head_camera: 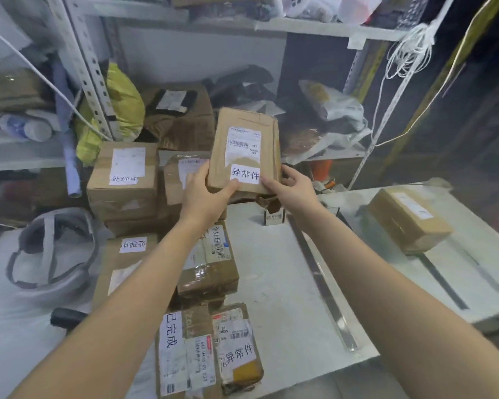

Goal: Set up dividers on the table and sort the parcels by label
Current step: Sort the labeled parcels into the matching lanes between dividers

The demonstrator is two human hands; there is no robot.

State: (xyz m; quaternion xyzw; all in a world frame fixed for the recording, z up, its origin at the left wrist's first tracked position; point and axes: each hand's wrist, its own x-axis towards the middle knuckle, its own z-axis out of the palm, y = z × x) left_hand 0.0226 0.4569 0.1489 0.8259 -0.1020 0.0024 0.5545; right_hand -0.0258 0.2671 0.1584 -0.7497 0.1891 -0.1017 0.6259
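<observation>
Gripping the parcel (244,151) by its lower corners, left hand (205,192) and right hand (287,185) both curled round it, you hold it upright at frame centre, white label (245,174) facing you, probably to read it before choosing a section beside the divider (323,283) at lower right.

The left hand (206,194) and right hand (285,187) held a flat cardboard parcel (244,139) upright between them. Their fingers (231,186) curled round its lower corners, either side of a white label (245,174) reading 异常件. Just beneath the right fingers, a small card marked 待处理 (274,219) stood on the white surface (271,283), with a metal divider strip (323,286) running toward the camera from it. Well right of the fingers, a brown box (408,223) lay beside a second strip (441,280). Left of and below the left fingers lay piled parcels, among them a box labelled 处理中 (123,180) and a parcel labelled 已完成 (182,352).
</observation>
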